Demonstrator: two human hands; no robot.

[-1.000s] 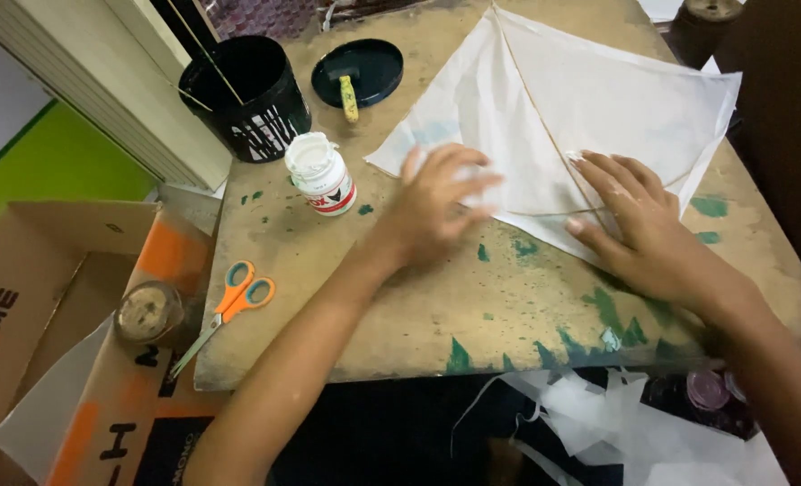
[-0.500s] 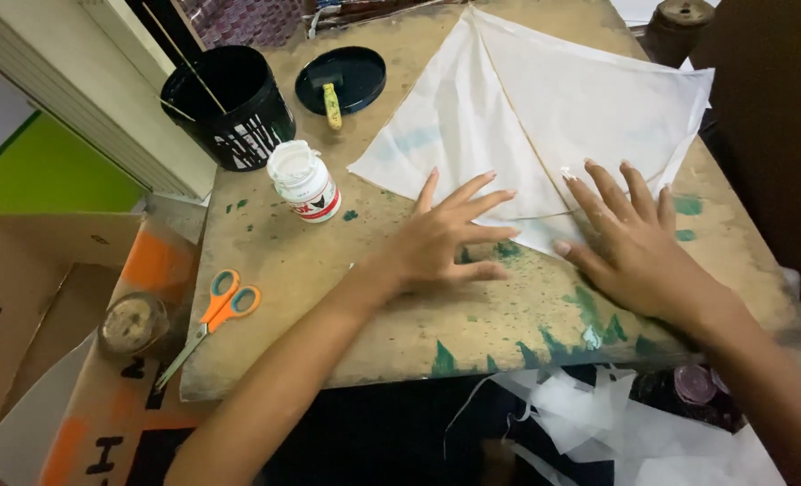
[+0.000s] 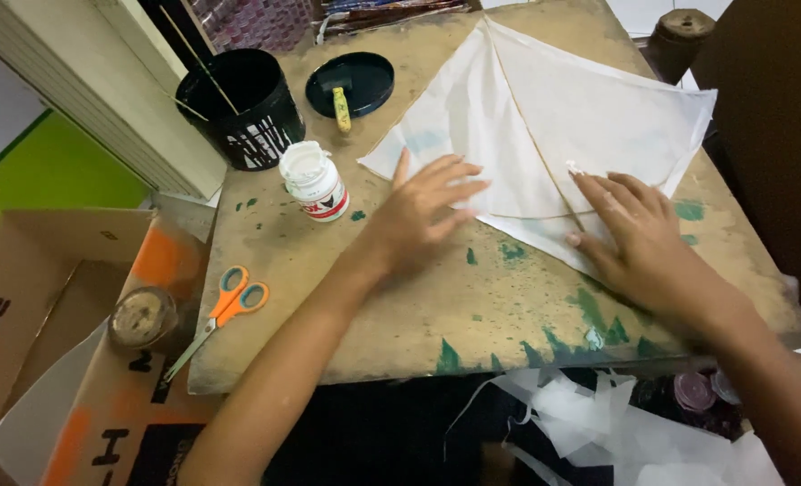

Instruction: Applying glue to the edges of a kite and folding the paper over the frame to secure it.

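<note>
A white paper kite [image 3: 553, 117] with thin stick spars lies flat on a worn wooden table [image 3: 346, 306]. My left hand [image 3: 423, 211] rests palm down, fingers spread, on the kite's lower left edge. My right hand [image 3: 630, 229] presses flat on the lower right part, its fingertips at the crossing of the straight spar and the curved spar. Neither hand holds anything.
A white glue bottle [image 3: 315, 183] stands left of the kite. Behind it are a black bucket [image 3: 243, 108] with sticks and a black lid [image 3: 351, 83] holding a brush. Orange scissors [image 3: 225, 306] lie at the table's left edge, beside a cardboard box [image 3: 49, 297]. Paper scraps [image 3: 616, 432] lie below.
The view has shifted slightly. My left hand slid left along the kite's lower edge, and my right hand moved up a little toward the spar crossing. Both stay flat on the paper.
</note>
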